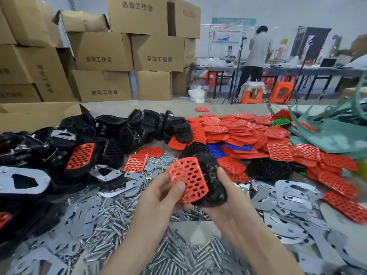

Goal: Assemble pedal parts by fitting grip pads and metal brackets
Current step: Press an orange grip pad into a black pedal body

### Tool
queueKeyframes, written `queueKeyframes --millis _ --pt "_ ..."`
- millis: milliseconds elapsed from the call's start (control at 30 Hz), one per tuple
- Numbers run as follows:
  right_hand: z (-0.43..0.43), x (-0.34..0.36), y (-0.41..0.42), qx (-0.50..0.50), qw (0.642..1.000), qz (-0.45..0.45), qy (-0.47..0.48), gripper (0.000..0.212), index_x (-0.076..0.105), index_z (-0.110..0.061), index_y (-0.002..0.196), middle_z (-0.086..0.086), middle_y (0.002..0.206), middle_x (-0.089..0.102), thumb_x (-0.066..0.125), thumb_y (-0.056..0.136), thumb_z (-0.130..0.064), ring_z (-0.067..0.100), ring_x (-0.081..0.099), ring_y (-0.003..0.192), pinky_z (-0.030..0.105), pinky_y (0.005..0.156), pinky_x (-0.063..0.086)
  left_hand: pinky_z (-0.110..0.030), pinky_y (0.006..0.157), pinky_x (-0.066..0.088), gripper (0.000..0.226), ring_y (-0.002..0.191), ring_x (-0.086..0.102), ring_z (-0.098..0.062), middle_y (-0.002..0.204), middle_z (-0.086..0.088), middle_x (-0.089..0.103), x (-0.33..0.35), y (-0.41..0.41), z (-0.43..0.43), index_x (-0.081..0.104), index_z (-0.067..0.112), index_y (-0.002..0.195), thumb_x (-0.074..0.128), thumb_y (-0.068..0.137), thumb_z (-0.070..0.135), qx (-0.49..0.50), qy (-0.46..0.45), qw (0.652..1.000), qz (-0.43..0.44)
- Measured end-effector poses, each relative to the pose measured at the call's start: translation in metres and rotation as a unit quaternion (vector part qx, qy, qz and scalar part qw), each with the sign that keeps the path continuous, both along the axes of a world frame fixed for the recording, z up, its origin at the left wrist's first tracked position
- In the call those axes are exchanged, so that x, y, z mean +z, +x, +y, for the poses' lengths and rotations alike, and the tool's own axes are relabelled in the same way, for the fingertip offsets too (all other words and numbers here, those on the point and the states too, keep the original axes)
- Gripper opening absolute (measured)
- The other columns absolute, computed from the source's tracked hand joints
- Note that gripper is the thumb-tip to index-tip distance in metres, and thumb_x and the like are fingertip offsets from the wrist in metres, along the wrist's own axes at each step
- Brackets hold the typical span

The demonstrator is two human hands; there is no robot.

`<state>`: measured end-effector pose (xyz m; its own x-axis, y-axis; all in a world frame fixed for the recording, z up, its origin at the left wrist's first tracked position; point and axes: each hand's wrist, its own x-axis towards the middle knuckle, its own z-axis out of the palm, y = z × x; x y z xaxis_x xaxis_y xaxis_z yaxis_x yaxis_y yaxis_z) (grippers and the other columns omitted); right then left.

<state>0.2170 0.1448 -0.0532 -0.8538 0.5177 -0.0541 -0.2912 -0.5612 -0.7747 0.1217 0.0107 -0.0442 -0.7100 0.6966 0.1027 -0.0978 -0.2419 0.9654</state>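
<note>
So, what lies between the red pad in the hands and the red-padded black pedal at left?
In the head view: a loose red pad by scattered nuts, and a bracket-topped black pedal.

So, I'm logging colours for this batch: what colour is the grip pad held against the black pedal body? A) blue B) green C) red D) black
C: the perforated grip pad, pinched by the left hand against the black pedal body in the right hand, is red.
</note>
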Motion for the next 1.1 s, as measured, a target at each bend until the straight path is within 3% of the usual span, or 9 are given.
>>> queueKeyframes --millis 67,167,267,367,533,767,867,1000,1100 --pt "0.0 0.0 0.001 0.005 1.0 0.003 0.007 0.055 0.071 -0.009 0.129 0.018 0.135 0.068 0.044 0.098 -0.045 0.028 0.066 0.126 0.043 0.099 0.058 -0.024 0.068 0.059 0.027 0.077 0.074 -0.019 0.103 -0.002 0.077 0.0 0.001 -0.001 0.076 0.035 0.106 0.068 0.08 0.033 0.001 -0.006 1.0 0.027" --pt "0.0 0.001 0.003 0.01 1.0 0.003 0.022 0.055 0.074 -0.014 0.126 0.016 0.137 0.067 0.042 0.099 -0.048 0.026 0.064 0.129 0.045 0.105 0.048 -0.026 0.069 0.06 0.025 0.077 0.074 -0.022 0.102 -0.003 0.076 0.0 0.001 -0.002 0.076 0.032 0.104 0.068 0.08 0.032 0.014 -0.011 0.999 0.041" --pt "-0.002 0.003 0.004 0.014 1.0 0.002 0.027 0.053 0.075 -0.02 0.124 0.014 0.138 0.067 0.036 0.102 -0.048 0.026 0.063 0.13 0.044 0.106 0.046 -0.022 0.067 0.058 0.025 0.077 0.074 -0.018 0.101 -0.001 0.077 0.001 0.002 -0.003 0.074 0.031 0.105 0.068 0.081 0.035 0.025 -0.018 0.997 0.072" --pt "-0.004 0.006 0.003 0.012 1.0 0.008 0.01 0.051 0.075 -0.019 0.124 0.014 0.137 0.067 0.039 0.102 -0.045 0.025 0.065 0.128 0.04 0.1 0.055 -0.019 0.064 0.055 0.024 0.076 0.072 -0.009 0.098 0.005 0.077 0.001 -0.001 -0.004 0.073 0.04 0.1 0.07 0.076 0.043 0.054 -0.013 0.996 0.071" --pt "-0.003 0.009 0.005 0.005 0.999 0.031 -0.027 0.042 0.077 -0.013 0.12 0.015 0.132 0.07 0.052 0.096 -0.038 0.025 0.071 0.118 0.034 0.085 0.062 -0.036 0.076 0.053 0.036 0.068 0.065 -0.008 0.091 0.006 0.076 -0.003 -0.011 -0.006 0.074 0.041 0.099 0.076 0.066 0.053 0.099 0.01 0.995 0.008" --pt "-0.006 0.01 0.006 0.023 1.0 0.016 -0.01 0.045 0.073 -0.015 0.127 0.014 0.137 0.068 0.043 0.105 -0.038 0.025 0.066 0.126 0.034 0.095 0.059 -0.021 0.063 0.055 0.03 0.069 0.067 -0.006 0.09 0.01 0.076 -0.007 -0.006 -0.003 0.072 0.045 0.098 0.073 0.069 0.053 0.104 0.0 0.994 0.028" --pt "-0.006 0.009 0.006 0.019 0.999 0.023 -0.025 0.043 0.075 -0.013 0.124 0.015 0.134 0.07 0.048 0.101 -0.037 0.024 0.07 0.118 0.035 0.093 0.06 -0.031 0.073 0.052 0.037 0.071 0.066 -0.007 0.088 0.008 0.074 -0.006 -0.013 -0.004 0.07 0.028 0.103 0.076 0.07 0.044 0.14 0.024 0.99 -0.025" --pt "-0.006 0.009 0.007 0.017 0.999 0.021 -0.018 0.042 0.075 -0.013 0.125 0.015 0.134 0.069 0.052 0.099 -0.037 0.024 0.07 0.117 0.036 0.094 0.06 -0.021 0.059 0.055 0.035 0.071 0.068 -0.009 0.086 0.002 0.074 -0.004 -0.018 -0.004 0.06 0.018 0.103 0.075 0.072 0.024 0.148 0.074 0.982 -0.089" --pt "-0.005 0.006 0.006 0.012 1.0 0.01 -0.008 0.04 0.074 -0.014 0.126 0.014 0.134 0.069 0.052 0.101 -0.036 0.024 0.068 0.12 0.037 0.093 0.059 -0.022 0.06 0.057 0.037 0.07 0.069 -0.011 0.089 -0.004 0.075 -0.003 -0.016 -0.003 0.061 0.014 0.11 0.073 0.076 0.014 0.116 0.078 0.985 -0.103"
